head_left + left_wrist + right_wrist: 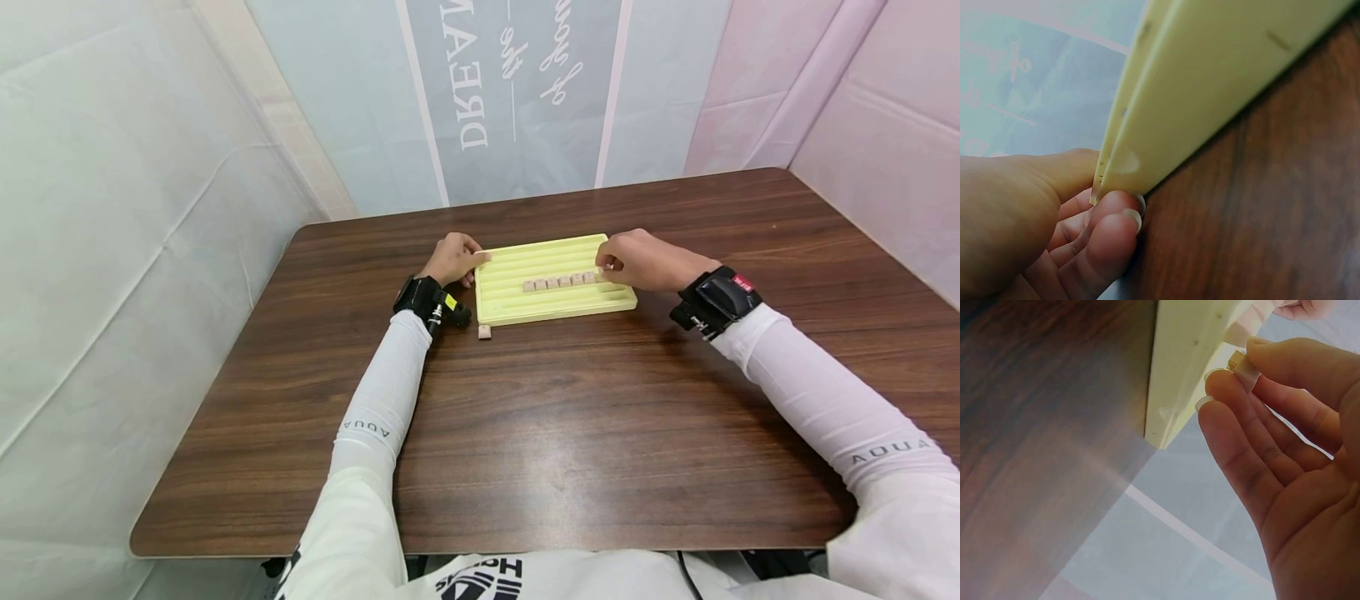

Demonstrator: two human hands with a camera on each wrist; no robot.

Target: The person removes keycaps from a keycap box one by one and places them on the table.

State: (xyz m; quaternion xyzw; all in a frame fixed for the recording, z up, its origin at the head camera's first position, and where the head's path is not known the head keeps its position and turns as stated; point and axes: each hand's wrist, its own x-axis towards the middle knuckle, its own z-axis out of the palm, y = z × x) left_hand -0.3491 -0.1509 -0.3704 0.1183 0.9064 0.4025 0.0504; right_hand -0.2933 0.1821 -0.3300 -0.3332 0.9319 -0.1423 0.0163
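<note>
A pale yellow ridged tray [540,254] lies on the table, with a row of small beige letter tiles [565,282] in one of its grooves. My left hand [452,258] grips the tray's left edge; the left wrist view shows its thumb on one side of the rim and fingertips [1116,234] on the other. Over the right end of the row is my right hand [648,260]. In the right wrist view its thumb and fingers pinch a small tile [1247,374] close to the tray. Another tile [484,332] sits on the table just below the tray's near left corner.
The dark wood-grain table [540,433] extends around the tray on all sides. Behind it hangs a pale printed cloth [540,100], and white sheeting [135,250] rises along the left. Each wrist carries a black strapped camera [716,302].
</note>
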